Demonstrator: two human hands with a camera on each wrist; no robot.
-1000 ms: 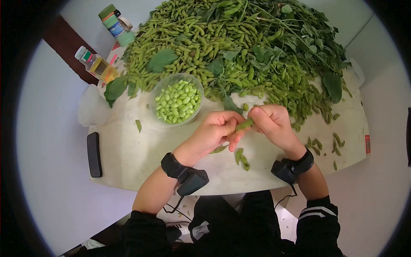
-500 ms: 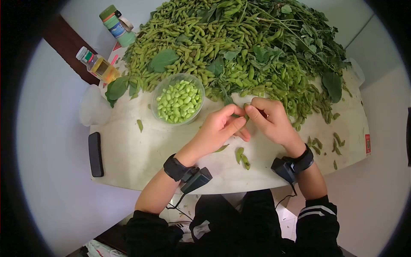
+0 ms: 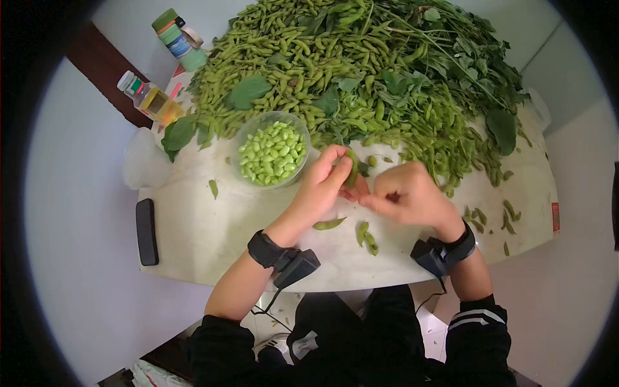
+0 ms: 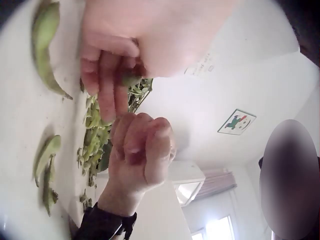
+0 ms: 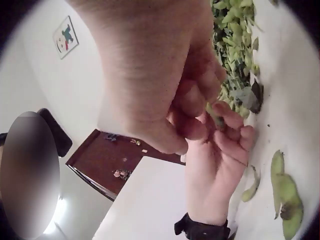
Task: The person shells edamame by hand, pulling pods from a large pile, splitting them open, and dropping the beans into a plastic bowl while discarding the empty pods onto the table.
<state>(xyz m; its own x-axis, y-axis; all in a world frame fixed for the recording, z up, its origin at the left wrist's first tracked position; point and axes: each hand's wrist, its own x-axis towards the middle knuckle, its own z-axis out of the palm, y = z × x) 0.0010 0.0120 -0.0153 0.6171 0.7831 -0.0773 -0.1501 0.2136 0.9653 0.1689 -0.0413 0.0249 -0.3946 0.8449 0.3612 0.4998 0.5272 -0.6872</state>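
Note:
My left hand [image 3: 325, 180] pinches a green edamame pod [image 3: 352, 169] between thumb and fingers, just right of a clear bowl [image 3: 302, 132] of shelled beans. My right hand [image 3: 406, 197] sits close beside it, its curled fingers meeting the left fingertips at the pod's lower end. In the right wrist view the pod [image 5: 215, 114] lies between the right hand [image 5: 160, 75] above and the left hand [image 5: 220, 165] below. The left wrist view shows the left hand [image 4: 125, 45] over the curled right hand [image 4: 142, 147], with a bit of pod [image 4: 131, 80] showing.
A large heap of pods and leaves [image 3: 367, 71] fills the far half of the white table [image 3: 206, 238]. Empty pods [image 3: 366, 235] lie near the hands. A black phone [image 3: 146, 231], a white cup [image 3: 142, 164] and two bottles [image 3: 155, 100] stand at the left.
Both hands have shifted left toward the bowl. The left hand has turned the pod upright near the bowl's rim, and the right hand has dropped slightly lower.

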